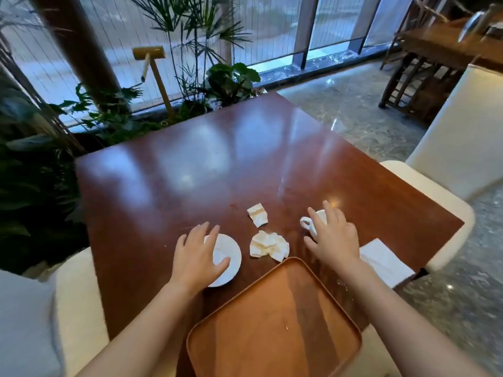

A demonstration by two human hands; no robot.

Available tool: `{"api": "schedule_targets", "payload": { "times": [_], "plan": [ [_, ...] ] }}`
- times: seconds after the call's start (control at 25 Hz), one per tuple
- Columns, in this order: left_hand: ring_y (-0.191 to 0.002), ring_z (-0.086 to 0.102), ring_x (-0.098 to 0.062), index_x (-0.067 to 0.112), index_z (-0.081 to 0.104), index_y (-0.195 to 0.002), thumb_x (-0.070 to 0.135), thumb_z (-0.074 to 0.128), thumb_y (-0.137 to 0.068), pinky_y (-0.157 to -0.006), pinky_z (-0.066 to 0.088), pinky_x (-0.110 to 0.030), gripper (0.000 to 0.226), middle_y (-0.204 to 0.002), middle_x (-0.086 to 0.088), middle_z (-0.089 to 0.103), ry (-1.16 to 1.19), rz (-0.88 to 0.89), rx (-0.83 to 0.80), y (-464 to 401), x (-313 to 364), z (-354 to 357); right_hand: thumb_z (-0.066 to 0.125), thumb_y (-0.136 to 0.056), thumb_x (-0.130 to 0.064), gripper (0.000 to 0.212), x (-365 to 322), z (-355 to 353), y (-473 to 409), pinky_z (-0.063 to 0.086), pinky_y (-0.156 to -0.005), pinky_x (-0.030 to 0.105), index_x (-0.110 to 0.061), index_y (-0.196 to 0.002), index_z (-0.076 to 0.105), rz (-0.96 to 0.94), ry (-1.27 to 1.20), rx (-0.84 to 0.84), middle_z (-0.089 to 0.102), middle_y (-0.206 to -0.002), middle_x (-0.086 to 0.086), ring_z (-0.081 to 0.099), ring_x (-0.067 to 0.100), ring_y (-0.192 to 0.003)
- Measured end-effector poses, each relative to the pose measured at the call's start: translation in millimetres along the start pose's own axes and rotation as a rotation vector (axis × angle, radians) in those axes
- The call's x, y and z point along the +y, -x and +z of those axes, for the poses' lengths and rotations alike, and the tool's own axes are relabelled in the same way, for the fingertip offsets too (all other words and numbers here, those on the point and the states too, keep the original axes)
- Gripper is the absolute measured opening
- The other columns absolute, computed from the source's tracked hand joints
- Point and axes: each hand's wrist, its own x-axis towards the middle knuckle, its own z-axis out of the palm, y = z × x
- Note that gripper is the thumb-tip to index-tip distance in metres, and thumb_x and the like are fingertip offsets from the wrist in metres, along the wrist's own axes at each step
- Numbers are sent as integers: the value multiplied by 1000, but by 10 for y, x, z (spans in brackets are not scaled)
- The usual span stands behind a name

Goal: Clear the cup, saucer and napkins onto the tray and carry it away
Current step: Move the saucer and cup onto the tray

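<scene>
An orange-brown tray [275,322] lies at the near edge of the dark wooden table [217,164], nothing on it. My left hand [197,257] rests with spread fingers over the left part of a white saucer [231,257]. My right hand [333,235] is spread over a white cup [309,223], whose handle points left; whether the fingers grip it is unclear. Between the hands lie a stained crumpled napkin [269,244] and a smaller folded napkin [257,214]. A flat white napkin [385,261] lies at the table's right edge.
Cream chairs stand at the right [449,202] and at the near left [32,308]. Potted plants [89,115] line the window beyond the table's far and left edges. A wooden table and chairs [424,72] stand at the far right on the stone floor.
</scene>
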Motion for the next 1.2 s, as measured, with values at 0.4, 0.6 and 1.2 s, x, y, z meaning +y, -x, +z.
{"api": "schedule_targets", "payload": {
  "times": [0.4,0.6,1.2],
  "plan": [
    [-142,-22,-21,56,-14,-137,90,49,-42,-100,9,-76,119,-156,6,-24,73,-160,-519,-240,-81,480,64,-67,-66,100,393,370,-458,28,-100,69,-47,-142,2,76,-115,-326,-17,-157,-2,-12,30,-144],
    [-141,-22,-24,54,-14,-138,77,64,-46,-96,22,-75,123,-156,5,-23,38,-115,-538,-271,-36,561,71,-69,-44,96,401,370,-536,41,-97,53,-40,-144,11,88,-165,-392,6,-156,7,10,35,-140],
    [-134,-3,-15,55,-4,-136,73,60,-40,-91,32,-61,117,-144,14,1,188,-88,-253,335,310,344,75,-57,-32,75,293,247,-301,46,-73,39,-31,-123,38,-50,-227,-192,37,-125,8,36,36,-112]
  ]
}}
